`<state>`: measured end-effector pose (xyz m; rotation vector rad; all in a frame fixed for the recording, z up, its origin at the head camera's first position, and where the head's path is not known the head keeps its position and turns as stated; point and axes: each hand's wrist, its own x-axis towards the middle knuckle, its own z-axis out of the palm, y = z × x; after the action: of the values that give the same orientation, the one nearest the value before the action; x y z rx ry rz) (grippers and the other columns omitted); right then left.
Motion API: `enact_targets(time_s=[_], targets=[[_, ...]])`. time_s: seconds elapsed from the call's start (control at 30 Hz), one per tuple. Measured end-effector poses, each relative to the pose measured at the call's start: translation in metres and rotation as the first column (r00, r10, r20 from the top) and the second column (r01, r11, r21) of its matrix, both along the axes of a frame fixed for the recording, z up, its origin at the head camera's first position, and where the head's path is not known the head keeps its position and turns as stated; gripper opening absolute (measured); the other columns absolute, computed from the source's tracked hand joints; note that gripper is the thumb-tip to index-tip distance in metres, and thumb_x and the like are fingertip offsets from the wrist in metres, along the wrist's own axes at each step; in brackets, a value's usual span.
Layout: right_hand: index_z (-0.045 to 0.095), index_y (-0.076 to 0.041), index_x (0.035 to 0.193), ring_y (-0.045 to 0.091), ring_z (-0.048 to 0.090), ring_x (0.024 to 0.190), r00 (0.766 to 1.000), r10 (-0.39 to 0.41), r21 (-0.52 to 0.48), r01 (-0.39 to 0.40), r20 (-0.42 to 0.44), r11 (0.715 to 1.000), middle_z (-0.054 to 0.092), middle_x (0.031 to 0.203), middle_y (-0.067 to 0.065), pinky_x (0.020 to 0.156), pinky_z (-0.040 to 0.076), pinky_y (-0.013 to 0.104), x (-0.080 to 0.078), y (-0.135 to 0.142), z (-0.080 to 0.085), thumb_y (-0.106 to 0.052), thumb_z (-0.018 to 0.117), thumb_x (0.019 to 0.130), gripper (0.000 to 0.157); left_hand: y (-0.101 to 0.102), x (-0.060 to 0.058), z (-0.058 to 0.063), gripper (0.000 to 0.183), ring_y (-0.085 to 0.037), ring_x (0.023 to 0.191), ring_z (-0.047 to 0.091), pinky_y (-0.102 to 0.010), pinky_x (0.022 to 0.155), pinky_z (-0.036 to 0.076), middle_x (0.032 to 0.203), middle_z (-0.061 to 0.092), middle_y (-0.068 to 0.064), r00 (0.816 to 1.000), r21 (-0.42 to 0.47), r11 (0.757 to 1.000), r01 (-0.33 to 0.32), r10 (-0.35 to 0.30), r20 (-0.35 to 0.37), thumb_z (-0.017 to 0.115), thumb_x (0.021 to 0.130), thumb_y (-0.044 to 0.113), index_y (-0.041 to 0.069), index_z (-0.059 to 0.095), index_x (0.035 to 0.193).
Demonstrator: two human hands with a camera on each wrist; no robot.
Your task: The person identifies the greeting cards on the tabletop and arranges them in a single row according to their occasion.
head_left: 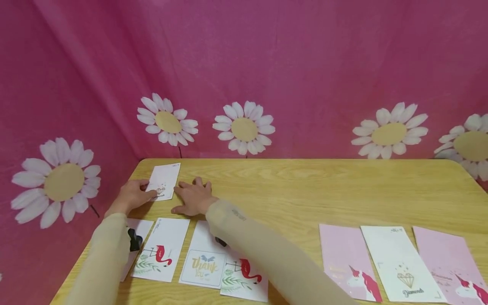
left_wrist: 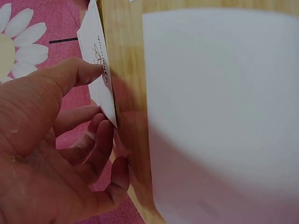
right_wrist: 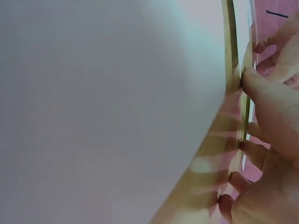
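- While, in the head view, the left hand [head_left: 131, 195] pinches the white diamond card [head_left: 167, 173] near its lower left corner, the right hand [head_left: 194, 197] lies wide, fingers spread, its fingertips close to the card's right edge.
- That card is at the far left corner of the surface [head_left: 274, 186], beside a pink curtain [head_left: 297, 76] with white daisies.
- Nearer, on the left, are a flamingo card [head_left: 171, 235], a thank-you card [head_left: 203, 264] and another flamingo card [head_left: 234, 286], the last 2 partly behind the right sleeve [head_left: 259, 245].
- On the right, another diamond card [head_left: 392, 254] lies between 2 pink unicorn cards [head_left: 341, 245].
- From the left wrist, the thumb presses the card's printed face, with fingers at its edge; a pale sheet [left_wrist: 224, 102] fills much of the right side.
- From the right wrist, the right hand's fingers are fanned out along the surface.
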<state>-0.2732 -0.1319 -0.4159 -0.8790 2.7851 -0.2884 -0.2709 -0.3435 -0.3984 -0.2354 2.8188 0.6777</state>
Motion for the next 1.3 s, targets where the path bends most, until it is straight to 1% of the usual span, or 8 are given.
enact_targets(time_s=[0.13, 0.3, 0.4, 0.6, 0.63, 0.8, 0.97, 1.3], targets=[[0.045, -0.033, 0.154, 0.029, 0.033, 0.145, 1.0, 0.011, -0.034, -0.01, 0.023, 0.999, 0.036, 0.166, -0.009, 0.106, 0.034, 0.048, 0.0, 0.005, 0.001, -0.059, 0.058, 0.098, 0.064, -0.003, 0.001, 0.002, 0.076, -0.045, 0.123, 0.045, -0.063, 0.113, 0.039, 0.148, 0.044, -0.034, 1.0, 0.005, 1.0, 0.003, -0.003, 0.011, 0.064, 0.098, 0.032, -0.009, 0.034, 0.153], [0.049, -0.028, 0.153, 0.027, 0.037, 0.15, 0.996, 0.023, -0.142, -0.01, 0.091, 0.99, 0.042, 0.163, -0.005, 0.116, 0.032, 0.055, -0.002, 0.015, 0.003, -0.053, 0.059, 0.099, 0.061, -0.002, 0.003, 0.006, 0.074, -0.045, 0.125, 0.044, -0.063, 0.113, 0.039, 0.148, 0.044, -0.033, 1.0, 0.016, 1.0, -0.005, 0.005, 0.0, 0.061, 0.099, 0.035, -0.006, 0.036, 0.154], [0.053, -0.023, 0.15, 0.023, 0.042, 0.149, 0.992, 0.049, -0.217, -0.024, 0.114, 0.976, 0.049, 0.158, -0.004, 0.118, 0.034, 0.056, -0.005, 0.023, 0.005, -0.05, 0.059, 0.1, 0.058, -0.001, 0.006, 0.009, 0.072, -0.048, 0.13, 0.046, -0.064, 0.112, 0.04, 0.148, 0.047, -0.033, 0.998, 0.023, 1.0, -0.005, 0.006, -0.057, 0.061, 0.099, 0.038, -0.001, 0.039, 0.154], [0.059, -0.018, 0.144, 0.021, 0.05, 0.143, 0.993, 0.072, -0.314, -0.04, 0.091, 0.948, 0.058, 0.15, -0.001, 0.116, 0.044, 0.044, -0.012, 0.044, 0.008, -0.049, 0.06, 0.099, 0.055, 0.003, 0.017, 0.013, 0.078, -0.05, 0.141, 0.043, -0.067, 0.113, 0.039, 0.158, 0.04, -0.028, 0.976, -0.006, 0.996, 0.09, -0.089, -0.199, 0.06, 0.097, 0.056, 0.01, 0.04, 0.157], [0.059, -0.018, 0.145, 0.022, 0.05, 0.143, 0.994, 0.07, -0.31, -0.042, 0.08, 0.95, 0.057, 0.151, -0.001, 0.116, 0.044, 0.043, -0.013, 0.049, 0.009, -0.051, 0.059, 0.099, 0.056, 0.005, 0.019, 0.013, 0.08, -0.05, 0.143, 0.041, -0.068, 0.113, 0.037, 0.159, 0.039, -0.027, 0.971, -0.03, 0.994, 0.103, -0.107, -0.215, 0.059, 0.096, 0.059, 0.012, 0.04, 0.158], [0.046, -0.027, 0.155, 0.03, 0.037, 0.152, 0.998, 0.053, -0.217, -0.046, 0.023, 0.975, 0.04, 0.164, 0.002, 0.121, 0.035, 0.057, -0.013, 0.076, 0.014, -0.062, 0.054, 0.097, 0.069, 0.015, 0.03, 0.015, 0.084, -0.054, 0.146, 0.033, -0.079, 0.11, 0.026, 0.165, 0.031, -0.023, 0.938, -0.203, 0.967, 0.151, -0.205, -0.28, 0.054, 0.094, 0.068, 0.017, 0.038, 0.159], [0.032, -0.031, 0.161, 0.036, 0.02, 0.158, 0.997, 0.049, -0.146, -0.056, -0.054, 0.988, 0.026, 0.171, 0.005, 0.124, 0.021, 0.064, -0.01, 0.104, 0.019, -0.069, 0.051, 0.095, 0.079, 0.028, 0.04, 0.018, 0.084, -0.05, 0.149, 0.029, -0.079, 0.109, 0.023, 0.168, 0.022, -0.022, 0.909, -0.306, 0.935, 0.179, -0.277, -0.312, 0.049, 0.095, 0.07, 0.02, 0.035, 0.161], [0.032, -0.031, 0.161, 0.038, 0.017, 0.159, 0.982, 0.041, -0.118, -0.063, -0.183, 0.991, 0.023, 0.171, 0.005, 0.123, 0.019, 0.068, 0.006, 0.147, 0.034, -0.07, 0.053, 0.093, 0.081, 0.051, 0.059, 0.022, 0.081, -0.045, 0.154, 0.023, -0.077, 0.115, 0.017, 0.169, 0.022, -0.019, 0.873, -0.327, 0.919, 0.221, -0.336, -0.353, 0.053, 0.094, 0.068, 0.025, 0.035, 0.16]])
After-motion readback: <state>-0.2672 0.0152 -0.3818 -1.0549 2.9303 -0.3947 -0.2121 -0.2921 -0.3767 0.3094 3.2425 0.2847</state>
